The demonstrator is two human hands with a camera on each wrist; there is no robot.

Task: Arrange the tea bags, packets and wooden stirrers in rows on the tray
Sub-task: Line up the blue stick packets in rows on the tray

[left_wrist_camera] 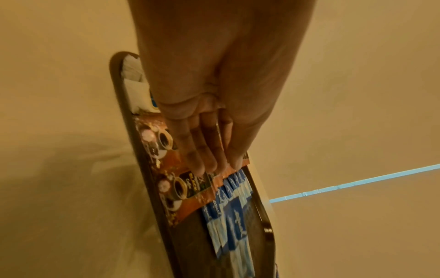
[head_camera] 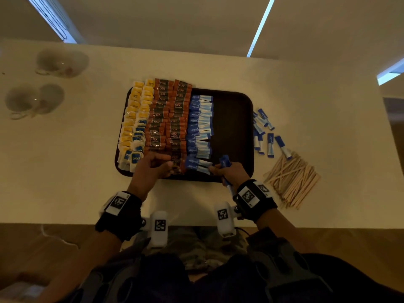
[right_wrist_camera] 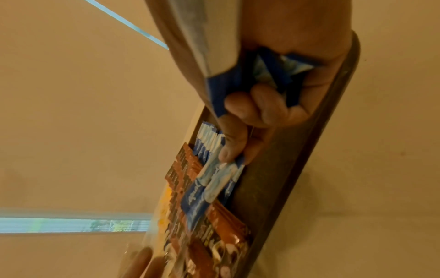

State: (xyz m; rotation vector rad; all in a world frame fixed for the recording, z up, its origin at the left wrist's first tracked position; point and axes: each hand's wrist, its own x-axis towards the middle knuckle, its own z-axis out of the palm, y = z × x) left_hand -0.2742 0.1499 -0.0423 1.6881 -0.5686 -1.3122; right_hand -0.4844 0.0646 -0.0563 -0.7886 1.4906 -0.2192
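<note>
A dark tray (head_camera: 231,127) holds columns of yellow tea bags (head_camera: 133,119), brown coffee packets (head_camera: 170,119) and blue packets (head_camera: 200,125); its right part is bare. My left hand (head_camera: 162,166) lies at the tray's near edge, its straight fingers (left_wrist_camera: 202,150) pressing flat on the nearest brown packets (left_wrist_camera: 166,169). My right hand (head_camera: 218,169) grips a bunch of blue packets (head_camera: 225,161) in its curled fingers (right_wrist_camera: 259,107). Its thumb and forefinger touch the nearest blue packet of the row (right_wrist_camera: 214,184). Wooden stirrers (head_camera: 293,180) lie in a pile on the table, right of the tray.
Several loose blue packets (head_camera: 265,132) lie on the pale table just right of the tray. Two glass cups (head_camera: 59,62) (head_camera: 28,101) stand at the far left. The table's near edge runs just below my wrists.
</note>
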